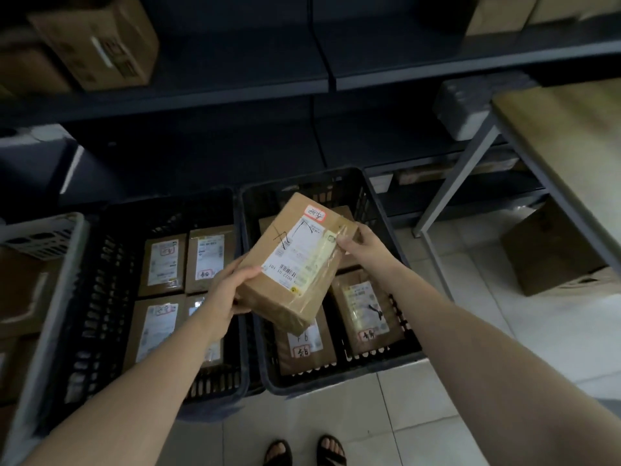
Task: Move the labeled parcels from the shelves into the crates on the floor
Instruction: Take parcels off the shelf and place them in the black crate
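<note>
Aloft, holds a boxy, tape-glossed cardboard parcel (295,260) in left grip (232,290) at near corner and right grip (359,243) at far edge, above a slatted black plastic crate (336,380) of flat parcels (366,314).

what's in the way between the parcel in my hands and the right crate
Nothing visible. The left hand and right hand hold the parcel above the open-topped right crate; only the parcels already inside lie beneath it.

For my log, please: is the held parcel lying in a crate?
No, the left hand and right hand hold the parcel above the crate.
</note>
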Demonstrator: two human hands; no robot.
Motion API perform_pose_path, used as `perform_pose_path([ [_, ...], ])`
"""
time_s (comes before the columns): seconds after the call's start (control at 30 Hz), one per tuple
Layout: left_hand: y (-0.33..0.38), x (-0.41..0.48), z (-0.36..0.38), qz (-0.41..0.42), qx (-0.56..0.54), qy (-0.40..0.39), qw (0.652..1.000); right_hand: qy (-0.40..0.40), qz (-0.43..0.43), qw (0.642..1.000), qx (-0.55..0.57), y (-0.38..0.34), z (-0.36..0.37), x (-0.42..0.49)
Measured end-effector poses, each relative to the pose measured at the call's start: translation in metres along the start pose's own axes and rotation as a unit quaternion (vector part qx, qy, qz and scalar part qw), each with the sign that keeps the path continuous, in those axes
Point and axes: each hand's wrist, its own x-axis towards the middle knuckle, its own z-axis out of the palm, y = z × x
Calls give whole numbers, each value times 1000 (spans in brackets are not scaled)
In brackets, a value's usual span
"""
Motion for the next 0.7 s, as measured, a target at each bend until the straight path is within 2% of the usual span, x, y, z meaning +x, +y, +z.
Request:
perform_pose_path([
  [0.07, 8, -6, -9, 2, -9, -7, 1000, -27, 33, 997, 66, -13, -1, -3],
  [0.23, 18, -11, -28, -19, -23, 15, 999, -101, 172, 975, 101, -23, -3, -3],
  [0.37, 21, -12, -35, -13, -32, 20, 999, -184, 196, 957, 109, -28, -7, -9],
  [0.43, 19, -6, -37, -1, -34, 50, 998, -212, 200, 952, 95, -29, -5, -13],
  [0.5, 19, -1, -36, 18, -27, 124, 992, -203, 192, 956, 86, -27, 0, -12],
  [0.57, 17, 5, -34, 30, 0, 176, 984, -156, 179, 967, 90, -25, 6, -10],
  [0.63, 18, 5, -30, 26, 19, 194, 981, -119, 177, 967, 138, -23, 13, -8],
  [0.7, 18, 2, -23, -9, -27, 165, 986, -125, 174, 955, 205, -20, 22, -8],
])
